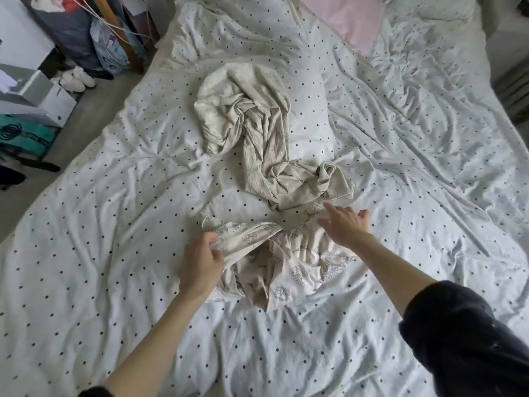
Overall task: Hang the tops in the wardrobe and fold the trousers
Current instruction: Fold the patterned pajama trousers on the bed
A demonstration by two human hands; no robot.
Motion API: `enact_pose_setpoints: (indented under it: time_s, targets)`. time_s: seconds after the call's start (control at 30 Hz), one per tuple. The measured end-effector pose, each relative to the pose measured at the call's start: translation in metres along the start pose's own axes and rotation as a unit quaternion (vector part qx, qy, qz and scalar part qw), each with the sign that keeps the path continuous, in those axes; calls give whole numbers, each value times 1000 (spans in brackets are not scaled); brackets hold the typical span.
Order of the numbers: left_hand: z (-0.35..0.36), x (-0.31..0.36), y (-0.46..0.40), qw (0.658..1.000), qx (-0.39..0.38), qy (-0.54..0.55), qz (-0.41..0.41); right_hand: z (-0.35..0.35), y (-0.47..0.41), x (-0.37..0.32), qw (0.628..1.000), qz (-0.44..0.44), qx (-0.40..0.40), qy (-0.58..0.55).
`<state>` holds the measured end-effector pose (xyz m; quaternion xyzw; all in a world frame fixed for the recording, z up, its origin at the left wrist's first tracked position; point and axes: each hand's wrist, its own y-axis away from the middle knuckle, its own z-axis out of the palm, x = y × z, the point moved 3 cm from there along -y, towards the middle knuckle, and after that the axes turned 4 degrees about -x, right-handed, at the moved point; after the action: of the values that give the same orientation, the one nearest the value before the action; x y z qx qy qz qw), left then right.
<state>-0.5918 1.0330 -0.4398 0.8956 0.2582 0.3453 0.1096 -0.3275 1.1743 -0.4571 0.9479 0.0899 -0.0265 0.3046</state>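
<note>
Trousers [286,265] bunched on bed [114,253], near edge. Left hand [200,263] pinching waistband; right hand [345,224] spread, holding nothing, just above fabric. Advised: take opposite waistband corner, shake flat before folding.

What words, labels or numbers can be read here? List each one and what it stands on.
None can be read.
Printed garment: line-drawn motifs only, no letters.
Polka-dot duvet: dots only.
White box on the floor: a small dark mark, too small to read.
Patterned bag: print too blurred to read.
</note>
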Motion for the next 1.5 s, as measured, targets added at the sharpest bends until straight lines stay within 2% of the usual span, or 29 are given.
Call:
enact_pose_setpoints:
  time_s: [0.1,0.2,0.3,0.4,0.5,0.57,0.63,0.73,0.77,0.8,0.87,0.97,1.03,1.1,1.23,1.33,1.4,1.43,1.5]
  targets:
    - [16,35,-1,997,-22,9,78,7,12,2,999,-4,-10,36]
    - [46,62,4,987,-118,11,109,17,38,11,997,-29,-15,74]
    - [79,77,5,970,-234,-7,62,36,63,33,997,-36,-10,63]
    - [96,89,10,957,-288,34,4,51,87,51,998,-41,-2,49]
    - [106,101,21,954,-294,59,3,65,111,71,999,-26,-44,-7]
    - [111,107,34,944,-323,43,54,69,119,80,989,25,-78,-121]
    - [121,112,57,912,-397,22,104,72,129,89,945,109,-92,-296]
    - [130,111,86,859,-496,30,122,79,138,85,802,215,-153,-535]
    - [132,110,93,847,-516,36,121,83,142,82,761,225,-180,-581]
    - [132,109,98,837,-532,36,121,86,144,78,736,224,-198,-607]
    - [132,106,102,821,-558,25,117,95,143,72,734,227,-207,-606]
    - [131,100,102,810,-577,23,103,102,141,68,796,253,-158,-527]
    - [128,98,102,806,-585,23,93,106,143,70,805,252,-132,-521]
    - [125,95,104,798,-595,2,92,109,152,71,787,249,-137,-547]
    - [129,94,111,797,-599,-11,77,124,175,70,733,260,-214,-591]
    - [137,97,114,792,-604,-25,87,140,183,70,667,272,-252,-647]
    - [144,99,117,773,-622,-56,111,144,180,71,636,279,-233,-681]
    - [147,99,117,773,-619,-65,119,144,179,72,633,283,-213,-688]
    - [155,96,115,798,-588,-62,117,148,178,75,641,276,-168,-696]
